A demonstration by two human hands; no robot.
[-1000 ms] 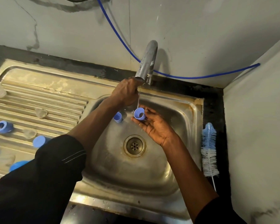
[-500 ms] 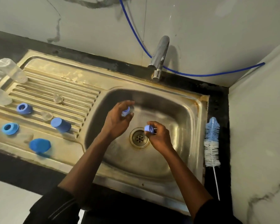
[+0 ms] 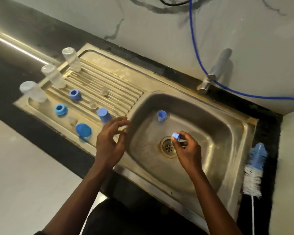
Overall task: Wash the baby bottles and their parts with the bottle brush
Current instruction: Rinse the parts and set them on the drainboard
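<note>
Right hand (image 3: 187, 150): held over the basin of the steel sink (image 3: 241, 133), just above and right of the drain (image 3: 168, 146). A small blue cap (image 3: 176, 136) is pinched between thumb and fingertips; the remaining fingers are curled in.

Left hand (image 3: 109, 141): positioned over the ridge between drainboard (image 3: 119, 85) and basin. Fingers are spread and loosely bent, with the thumb apart; nothing is seen to be gripped. Motion blur is noted on the fingertips.

Basin: one blue cup-shaped part (image 3: 162, 115) stands near the far left wall, well apart from both hands.

Drainboard:
- Three clear bottles are stood mouth-down in a row along the left end: far (image 3: 71, 59), middle (image 3: 53, 75), near (image 3: 33, 91).
- Two blue screw rings are laid beside them, one (image 3: 74, 94) farther back, one (image 3: 60, 109) nearer.
- A tall blue cap (image 3: 103, 114) is stood upside down just beyond the left fingertips.
- A blue dome cover (image 3: 83, 130) lies near the front edge.
- Three clear teats are scattered on the ribs (image 3: 104, 91), (image 3: 92, 104), (image 3: 72, 120); detail is too faint to resolve.

Bottle brush (image 3: 255, 168): laid on the dark counter right of the sink, blue tip away from the person, white bristles nearer, wire handle toward the front edge. It is touched by neither hand.

Tap (image 3: 214, 72): mounted behind the basin, with no stream seen. A blue hose (image 3: 196, 48) is run along the wall behind it.
</note>
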